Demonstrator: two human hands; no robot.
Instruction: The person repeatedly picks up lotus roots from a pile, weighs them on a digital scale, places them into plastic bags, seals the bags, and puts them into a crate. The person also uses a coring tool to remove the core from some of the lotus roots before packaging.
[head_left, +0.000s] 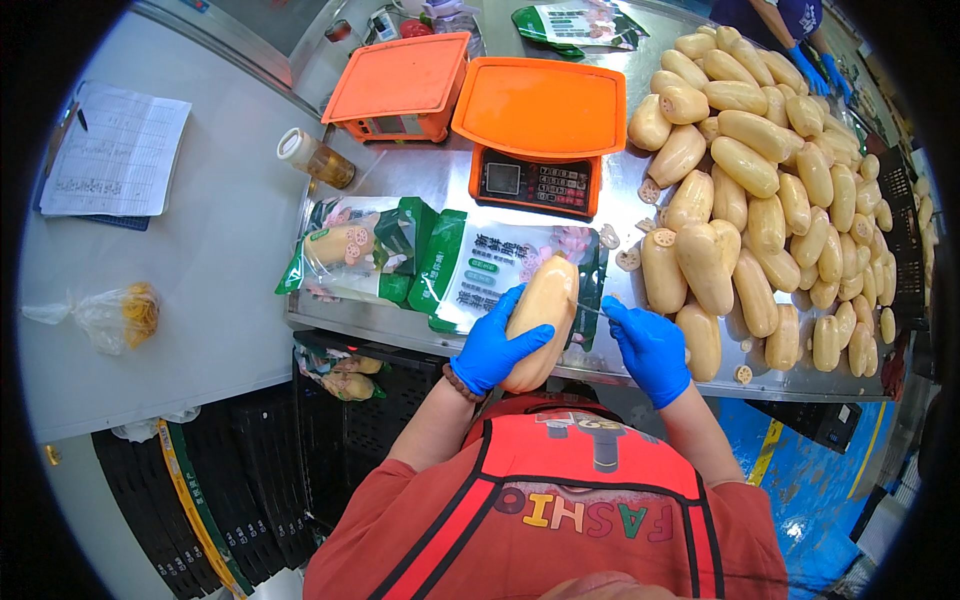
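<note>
A peeled lotus root section (551, 304) stands tilted in my blue-gloved left hand (495, 345), at the front edge of the steel table. My right hand (649, 349), also gloved in blue, is closed around a thin metal tool (589, 306), perhaps a small knife; its tip meets the root's right side. Behind the root lies a flat green and white printed bag (480, 262). To its left, a second printed bag (360, 251) shows a lotus root through its clear window. Many peeled lotus roots (750, 157) are heaped on the right.
An orange digital scale (540, 109) and another orange scale (401, 79) stand at the back, near a lidded jar (315, 157). Below the table is a black crate (360, 427) with bagged roots. A co-worker's gloved hands (821, 75) are behind the heap.
</note>
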